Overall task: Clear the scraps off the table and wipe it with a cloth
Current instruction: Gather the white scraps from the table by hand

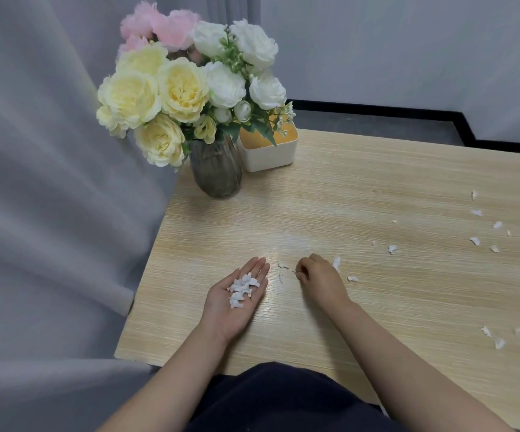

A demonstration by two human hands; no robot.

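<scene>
Room: grey curtain (49,182) hangs down the left side, pale wall (408,51) with a black skirting strip is seen at the back.
Tabletop (361,188): light wood grain, with a shiny patch of glare seen near the middle.
Left hand (237,294): held palm up just over the tabletop near its front-left part, fingers (257,268) straight and side by side, nothing gripped.
Collected scraps (242,289): small heap of white paper bits is carried on the left palm.
Right hand (319,277): laid knuckles up on the tabletop just right of the left one, fingers curled in at the tips; whether a bit is actually pinched can't be told tbh.
Loose scraps (477,241): lots of white bits are scattered over the right half of the tabletop, well apart from the hands.
Nearby scraps (282,265): a few bits are left between the two hands, and a couple more just beside the right hand.
Vase (216,169): smoky ribbed glass, set upright at the far-left corner, packed with cream, white and pink flowers (184,85).
Box (268,151): white with a yellow-orange top, tucked just right of the vase, partly covered by leaves.
</scene>
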